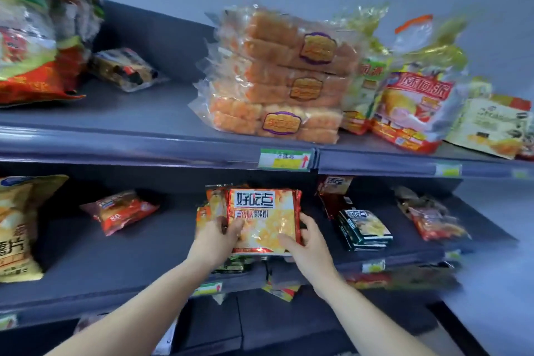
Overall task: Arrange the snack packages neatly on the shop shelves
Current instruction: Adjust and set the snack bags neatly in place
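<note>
A red and yellow biscuit packet (264, 217) stands upright at the middle of the second shelf (115, 263), with similar packets stacked behind it. My left hand (219, 237) grips its left edge and my right hand (306, 240) holds its lower right edge. A green biscuit packet (364, 228) lies just to the right, and a small red packet (121, 211) lies to the left.
The upper shelf (130, 130) carries a stack of bread packs (277, 81), cake bags (410, 101) and a large bag at far left (37, 26). A yellow crisp bag (17, 225) stands at the left of the second shelf. More packets sit on the shelf below.
</note>
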Demonstrator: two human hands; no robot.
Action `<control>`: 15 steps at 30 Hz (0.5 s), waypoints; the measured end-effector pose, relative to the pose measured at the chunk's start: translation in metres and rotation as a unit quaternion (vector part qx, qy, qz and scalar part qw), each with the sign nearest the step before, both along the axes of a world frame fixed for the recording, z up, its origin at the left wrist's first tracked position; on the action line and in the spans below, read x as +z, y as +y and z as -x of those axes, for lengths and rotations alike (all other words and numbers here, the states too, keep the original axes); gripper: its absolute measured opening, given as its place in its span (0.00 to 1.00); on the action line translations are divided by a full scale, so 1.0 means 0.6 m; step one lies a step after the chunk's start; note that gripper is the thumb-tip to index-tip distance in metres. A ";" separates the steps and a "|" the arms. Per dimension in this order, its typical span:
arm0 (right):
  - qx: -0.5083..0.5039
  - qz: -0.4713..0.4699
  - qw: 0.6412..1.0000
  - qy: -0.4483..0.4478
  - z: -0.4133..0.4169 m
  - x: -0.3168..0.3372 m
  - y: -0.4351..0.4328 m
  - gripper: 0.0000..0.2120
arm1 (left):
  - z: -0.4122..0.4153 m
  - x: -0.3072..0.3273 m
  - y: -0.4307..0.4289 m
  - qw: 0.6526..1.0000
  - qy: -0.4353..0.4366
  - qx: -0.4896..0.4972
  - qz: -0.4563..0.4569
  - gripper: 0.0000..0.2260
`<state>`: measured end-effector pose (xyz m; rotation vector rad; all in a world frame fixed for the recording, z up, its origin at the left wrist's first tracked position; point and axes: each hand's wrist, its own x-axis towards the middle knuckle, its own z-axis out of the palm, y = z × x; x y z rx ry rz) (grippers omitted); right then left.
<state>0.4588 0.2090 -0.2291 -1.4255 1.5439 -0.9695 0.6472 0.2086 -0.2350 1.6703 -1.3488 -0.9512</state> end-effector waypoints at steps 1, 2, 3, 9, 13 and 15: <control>0.000 -0.012 1.000 -0.015 0.032 0.001 -0.001 0.26 | 0.031 0.002 -0.004 1.000 -0.001 -0.006 -0.007 0.11; 0.000 -0.024 0.999 -0.030 0.064 0.003 -0.004 0.27 | 0.063 0.003 -0.010 1.000 0.001 -0.011 -0.014 0.11; 0.002 -0.034 0.999 -0.041 0.096 0.005 -0.007 0.28 | 0.094 0.002 -0.016 1.000 0.002 -0.017 -0.020 0.11; -0.024 -0.048 0.998 -0.031 0.268 -0.008 -0.045 0.28 | 0.254 -0.011 -0.060 0.999 0.005 -0.045 -0.025 0.18; -0.073 -0.044 0.993 -0.084 0.342 -0.018 -0.086 0.23 | 0.335 -0.021 -0.080 0.995 0.067 -0.068 -0.024 0.14; -0.091 -0.046 0.989 -0.110 0.364 -0.020 -0.107 0.21 | 0.363 -0.023 -0.093 0.993 0.087 -0.071 -0.030 0.15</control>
